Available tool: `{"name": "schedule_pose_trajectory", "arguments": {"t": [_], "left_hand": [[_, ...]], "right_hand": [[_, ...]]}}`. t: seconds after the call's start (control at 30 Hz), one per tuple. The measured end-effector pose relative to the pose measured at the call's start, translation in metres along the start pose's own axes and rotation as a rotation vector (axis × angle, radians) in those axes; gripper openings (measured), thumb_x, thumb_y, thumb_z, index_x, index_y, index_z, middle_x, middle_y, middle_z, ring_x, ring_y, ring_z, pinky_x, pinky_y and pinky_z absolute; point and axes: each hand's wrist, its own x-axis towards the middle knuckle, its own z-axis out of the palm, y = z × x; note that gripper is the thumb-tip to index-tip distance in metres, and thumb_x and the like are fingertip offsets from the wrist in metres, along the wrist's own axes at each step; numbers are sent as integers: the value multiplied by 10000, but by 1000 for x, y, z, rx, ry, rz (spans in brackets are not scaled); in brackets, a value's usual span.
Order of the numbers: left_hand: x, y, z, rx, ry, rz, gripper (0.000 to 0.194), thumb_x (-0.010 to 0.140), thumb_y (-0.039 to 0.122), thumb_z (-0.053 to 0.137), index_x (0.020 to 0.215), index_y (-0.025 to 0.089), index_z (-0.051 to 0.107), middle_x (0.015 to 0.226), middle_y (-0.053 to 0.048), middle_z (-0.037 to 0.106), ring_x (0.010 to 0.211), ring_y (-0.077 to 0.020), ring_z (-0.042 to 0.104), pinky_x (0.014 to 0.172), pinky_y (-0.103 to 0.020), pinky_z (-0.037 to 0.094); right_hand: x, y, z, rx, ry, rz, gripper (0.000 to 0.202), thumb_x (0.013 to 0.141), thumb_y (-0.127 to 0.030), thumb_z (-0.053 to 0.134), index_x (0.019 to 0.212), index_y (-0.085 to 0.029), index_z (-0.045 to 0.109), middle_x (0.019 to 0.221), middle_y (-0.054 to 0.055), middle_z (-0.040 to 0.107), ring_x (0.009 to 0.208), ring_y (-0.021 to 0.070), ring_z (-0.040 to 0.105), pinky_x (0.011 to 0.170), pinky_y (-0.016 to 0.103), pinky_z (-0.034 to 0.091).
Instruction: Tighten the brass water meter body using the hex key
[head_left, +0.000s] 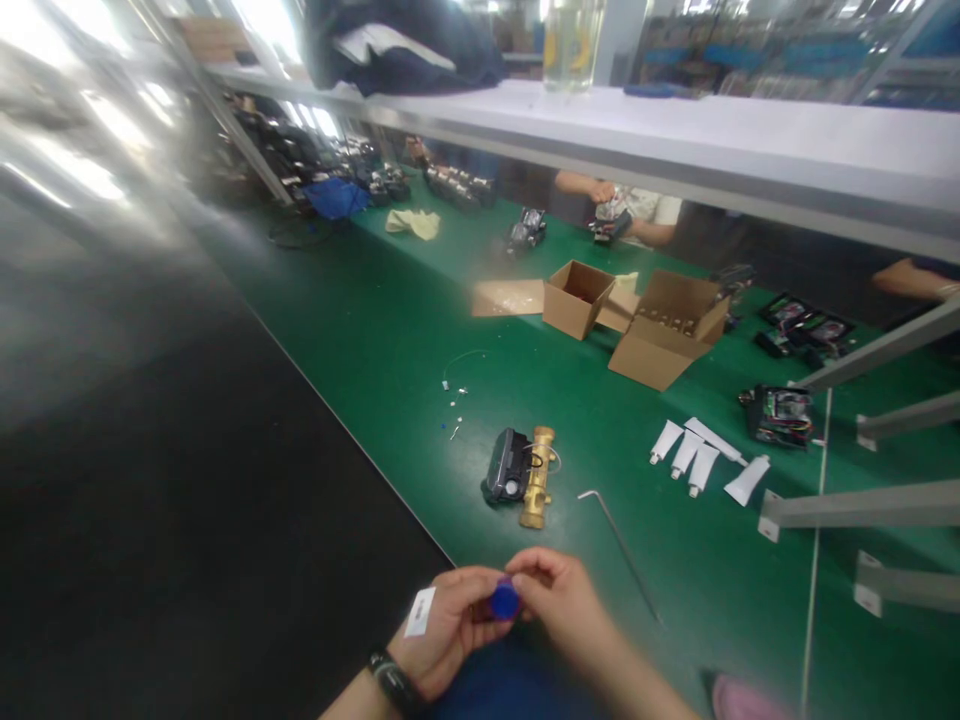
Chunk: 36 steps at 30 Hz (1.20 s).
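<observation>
Nearest me, both my hands meet over the green mat's near edge. My left hand [450, 625] cups and my right hand [559, 600] pinches one small blue cap [505, 600] between their fingertips; its round face looks up at me. A white tag [421, 611] lies on my left hand, its writing too blurred to read.

Just beyond the cap lies one brass meter [525, 476] with a black housing, its long axis running away from me. Right of the meter lies one bent metal key [619, 540], then four white tubes [701, 460]. Farther past the meter stand two open cardboard boxes [634, 320]. No writing on them is legible.
</observation>
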Motion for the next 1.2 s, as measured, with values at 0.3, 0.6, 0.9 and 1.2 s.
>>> {"name": "schedule_pose_trajectory", "arguments": {"t": [0.3,0.6,0.9,1.2], "left_hand": [[1,0,-1,-68,-44,-12,90,790,216,592,793,129,572,747,-36,541,680,-124,542,670,-291,488],[-2,8,11,-88,-106,-39,83,829,204,555,846,123,566,818,-68,566,661,-110,542,645,-253,469],[12,-6,21,-32,142,-27,217,740,131,657,927,183,561,874,-29,582,728,-132,579,680,-280,495],[36,-29,45,147,336,-26,225,721,90,662,935,141,616,887,-51,632,750,-137,608,685,-246,531]], "right_hand": [[-9,-5,-4,-284,-72,-271,181,746,-171,583,891,-233,673,820,5,552,747,114,529,673,232,422],[-11,-11,-12,-266,-129,-374,363,657,-126,672,990,-265,637,932,-9,517,834,111,503,728,225,412],[-9,9,-26,-206,-59,-473,386,655,-169,642,1033,-241,617,964,5,549,839,119,526,746,225,423],[-14,28,-61,-158,115,-418,327,677,-208,595,1003,-225,611,936,11,576,844,133,538,775,231,422]]}}
